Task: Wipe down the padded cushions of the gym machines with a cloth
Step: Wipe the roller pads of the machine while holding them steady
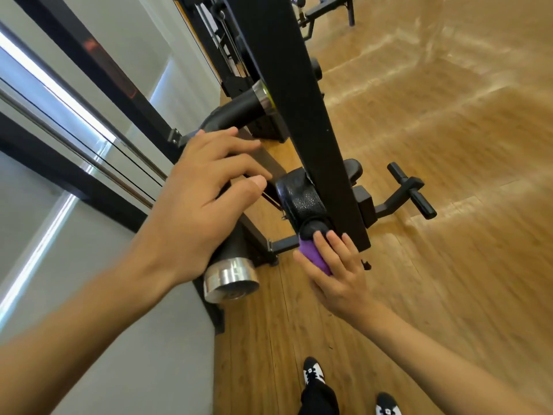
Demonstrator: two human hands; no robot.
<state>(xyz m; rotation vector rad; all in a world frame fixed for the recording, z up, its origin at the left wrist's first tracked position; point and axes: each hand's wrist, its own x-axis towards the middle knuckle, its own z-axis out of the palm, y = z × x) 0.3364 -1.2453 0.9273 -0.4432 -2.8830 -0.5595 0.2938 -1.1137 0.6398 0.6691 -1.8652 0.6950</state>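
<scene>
— Purple cloth sits in our right hand, pinched between thumb and fingers, pressed to the near end of the black cushion.

— So the cushion runs away from us, beside the post?

— Yes; the right hand is nearer. Our left hand is off to the left, fingers spread, holding nothing.

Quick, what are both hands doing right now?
Left hand: open, fingers spread.
Right hand: holding the purple cloth against the black pad.
</scene>
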